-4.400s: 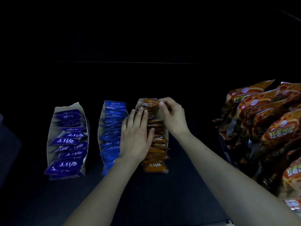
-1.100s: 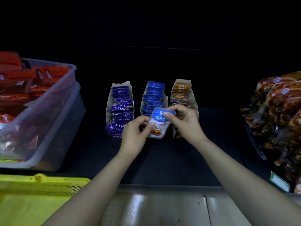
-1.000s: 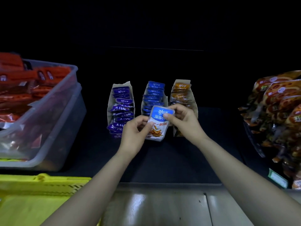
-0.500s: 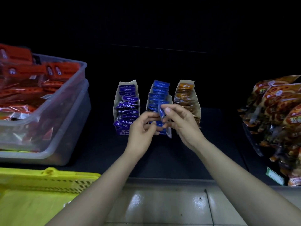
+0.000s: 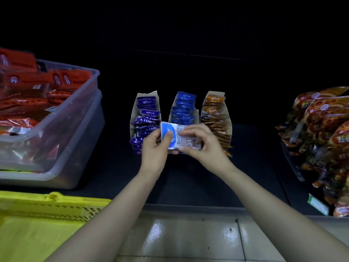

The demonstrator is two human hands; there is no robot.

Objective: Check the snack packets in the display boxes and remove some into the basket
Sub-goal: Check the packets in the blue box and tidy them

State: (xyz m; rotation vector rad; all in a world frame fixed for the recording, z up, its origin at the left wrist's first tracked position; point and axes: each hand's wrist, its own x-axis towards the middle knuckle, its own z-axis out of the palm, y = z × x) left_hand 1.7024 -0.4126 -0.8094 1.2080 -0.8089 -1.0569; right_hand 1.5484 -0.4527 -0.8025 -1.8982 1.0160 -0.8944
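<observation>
Between two curled hands [image 5: 154, 148] [image 5: 204, 146], blue packet [image 5: 178, 138]

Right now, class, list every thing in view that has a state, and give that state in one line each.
blue packet, held in front of the boxes, printed back toward the camera
left hand, pinches the packet's left end
right hand, pinches the packet's right part
purple display box, open, packets leaning unevenly
blue display box, open, packets stacked in a row
orange display box, open, packets in a row
yellow basket, untouched by either hand
</observation>
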